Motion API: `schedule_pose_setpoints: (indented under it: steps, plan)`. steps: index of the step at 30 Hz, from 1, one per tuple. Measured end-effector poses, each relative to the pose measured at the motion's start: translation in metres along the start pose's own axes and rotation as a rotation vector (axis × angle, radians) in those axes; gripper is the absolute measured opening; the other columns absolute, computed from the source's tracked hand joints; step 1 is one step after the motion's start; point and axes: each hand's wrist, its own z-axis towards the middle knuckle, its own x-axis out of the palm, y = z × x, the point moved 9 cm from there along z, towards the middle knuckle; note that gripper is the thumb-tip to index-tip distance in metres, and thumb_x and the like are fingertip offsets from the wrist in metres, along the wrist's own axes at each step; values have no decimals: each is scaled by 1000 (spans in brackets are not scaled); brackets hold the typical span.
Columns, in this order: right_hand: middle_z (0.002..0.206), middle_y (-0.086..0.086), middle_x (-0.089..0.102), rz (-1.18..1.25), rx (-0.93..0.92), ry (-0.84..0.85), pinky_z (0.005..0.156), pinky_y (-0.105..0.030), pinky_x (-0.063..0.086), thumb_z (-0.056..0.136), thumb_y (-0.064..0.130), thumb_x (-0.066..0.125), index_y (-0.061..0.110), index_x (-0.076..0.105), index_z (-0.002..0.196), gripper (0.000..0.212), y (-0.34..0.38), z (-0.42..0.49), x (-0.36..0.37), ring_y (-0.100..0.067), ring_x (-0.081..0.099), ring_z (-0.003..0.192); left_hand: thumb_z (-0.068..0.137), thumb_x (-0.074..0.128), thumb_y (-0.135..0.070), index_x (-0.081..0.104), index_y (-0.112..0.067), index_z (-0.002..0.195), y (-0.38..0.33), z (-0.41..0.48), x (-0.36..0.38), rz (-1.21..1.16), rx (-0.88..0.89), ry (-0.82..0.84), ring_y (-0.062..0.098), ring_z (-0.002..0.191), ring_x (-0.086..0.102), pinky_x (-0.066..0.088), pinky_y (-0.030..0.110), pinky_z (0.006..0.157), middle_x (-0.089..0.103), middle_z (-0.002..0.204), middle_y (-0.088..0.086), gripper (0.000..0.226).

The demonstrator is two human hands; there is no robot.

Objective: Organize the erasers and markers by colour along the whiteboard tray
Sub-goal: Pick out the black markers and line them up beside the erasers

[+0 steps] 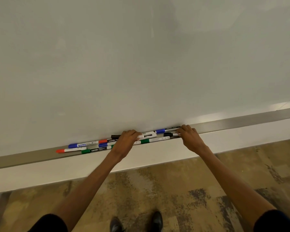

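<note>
Along the bottom edge of the broad white glossy whiteboard [141,56] runs the long grey metal tray [241,120], rising to the right in this view, and every marker lies lengthwise along it, so any sorting move has to slide or lift along that axis. Below it sit the white ledge [57,171] and the mottled brown floor [182,190]. The jumbled cluster of white-barrelled markers [117,141] spans the middle of the tray, colours mixed: a red-capped marker [70,150] at the far left end, a blue-capped one [82,145] just behind it, a green-capped black-barrelled one [95,150] in front. The left hand [126,143] rests over the middle of the cluster, fingers curled onto a white barrel, though I cannot tell whether it truly grips. The right hand [190,138] is at the cluster's right end, fingertips pinched on the barrel of a black-capped marker [170,134], nearest to it, with a green-capped marker [155,140] just in front and a blue-capped one [166,130] behind crowding the pull. No eraser shows
</note>
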Motion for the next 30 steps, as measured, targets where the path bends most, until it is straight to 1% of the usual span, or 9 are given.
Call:
schedule_pose_setpoints:
  steps: [3, 5, 7, 10, 13, 16, 19, 25, 30]
  plan:
    - [118, -9, 59, 20, 52, -75, 97, -38, 39, 84, -10, 45, 11, 54, 118, 41, -9, -6, -7, -28, 52, 110, 86, 57, 8, 51, -12, 132, 0, -6, 2, 9, -4, -18, 29, 108, 57, 44, 38, 96, 60, 124, 12, 51]
    - [111, -10, 60, 60, 74, -122, 91, -38, 40, 82, -10, 44, 10, 53, 116, 42, -7, -6, -13, -29, 53, 103, 82, 51, 18, 49, -11, 135, 0, -10, 3, -6, -17, -26, 31, 112, 53, 42, 39, 99, 57, 128, 13, 60]
    - [107, -10, 60, 87, 45, -134, 84, -38, 41, 84, -6, 42, 11, 53, 116, 37, 8, -4, -16, -29, 53, 98, 80, 46, 22, 47, -11, 136, 1, -13, 5, -30, -22, -25, 30, 114, 50, 41, 39, 101, 54, 131, 13, 65]
    - [107, -9, 61, 122, -70, -146, 84, -42, 43, 93, 11, 46, 12, 54, 115, 23, 48, 4, -15, -29, 56, 99, 79, 46, 23, 47, -10, 136, 3, -20, 2, -71, -12, -55, 29, 119, 50, 42, 38, 104, 54, 133, 13, 66]
    - [107, -9, 63, 157, -119, -145, 81, -42, 49, 95, 27, 53, 12, 58, 115, 25, 91, 17, -11, -28, 60, 96, 77, 46, 24, 49, -11, 135, 13, -30, -3, -104, -43, -91, 29, 123, 51, 41, 38, 107, 55, 135, 12, 67]
    - [105, -7, 63, 142, -94, -107, 68, -40, 53, 92, 19, 55, 15, 63, 114, 23, 124, 30, -2, -32, 65, 82, 80, 45, 22, 51, -12, 133, 28, -43, -6, -99, -108, -97, 27, 126, 50, 38, 37, 110, 54, 137, 10, 63]
    - [107, -6, 67, 132, -89, -58, 63, -35, 50, 88, 10, 54, 17, 64, 117, 31, 147, 40, 11, -32, 66, 81, 84, 48, 17, 51, -13, 134, 41, -59, -5, -78, -157, -79, 28, 126, 51, 40, 37, 108, 55, 137, 11, 58]
    - [97, -6, 70, 39, -117, -4, 64, -33, 49, 94, 16, 51, 20, 68, 109, 23, 162, 54, 25, -27, 66, 78, 88, 50, 13, 53, -14, 132, 58, -77, -5, -64, -195, -64, 25, 124, 53, 44, 36, 104, 57, 134, 8, 52]
    - [94, -6, 70, -14, -122, 39, 64, -31, 47, 93, 25, 57, 17, 68, 97, 13, 155, 61, 31, -25, 66, 78, 85, 53, 15, 54, -13, 131, 60, -77, -4, -47, -200, -63, 26, 121, 55, 46, 38, 103, 59, 132, 10, 54]
